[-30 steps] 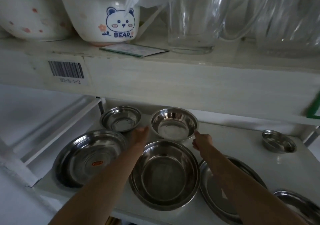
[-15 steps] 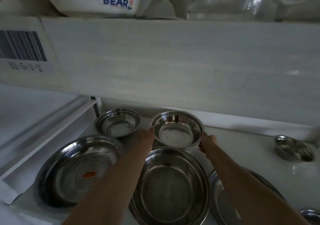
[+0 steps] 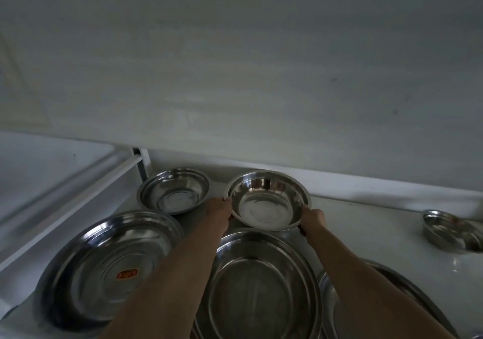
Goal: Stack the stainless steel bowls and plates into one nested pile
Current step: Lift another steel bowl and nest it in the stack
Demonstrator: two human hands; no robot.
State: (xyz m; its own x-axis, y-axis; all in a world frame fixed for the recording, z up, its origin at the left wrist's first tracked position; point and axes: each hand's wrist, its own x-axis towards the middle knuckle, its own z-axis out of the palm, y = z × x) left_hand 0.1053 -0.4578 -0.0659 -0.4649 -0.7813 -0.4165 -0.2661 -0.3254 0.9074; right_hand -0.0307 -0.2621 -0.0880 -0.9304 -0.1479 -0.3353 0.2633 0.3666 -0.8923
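Lying far left on the shelf (image 3: 366, 223): wide steel plate (image 3: 104, 268) carrying a small red sticker (image 3: 126, 274).
Sitting behind it, near the back edge: medium steel bowl (image 3: 173, 191), upright, apart from its neighbours.
Reaching in at centre-left: left hand (image 3: 218, 209), fingers closing on the left rim of the held bowl (image 3: 268, 200).
Tilting slightly toward the camera at centre: that held bowl, pinched at opposite rims, whether lifted off the shelf or resting, not discernible.
Lying just in front of it: large oval steel dish (image 3: 261, 289).
Gripping the right rim: right hand (image 3: 312, 219).
Showing partly at lower right: another steel plate (image 3: 386, 310).
Standing far right, well apart: small steel dish (image 3: 449, 233).
Step in hand, judging: taking up the first bowl for nesting.
Next move calling for: carrying it level over a wider piece, probably the oval dish, and lowering it centred.
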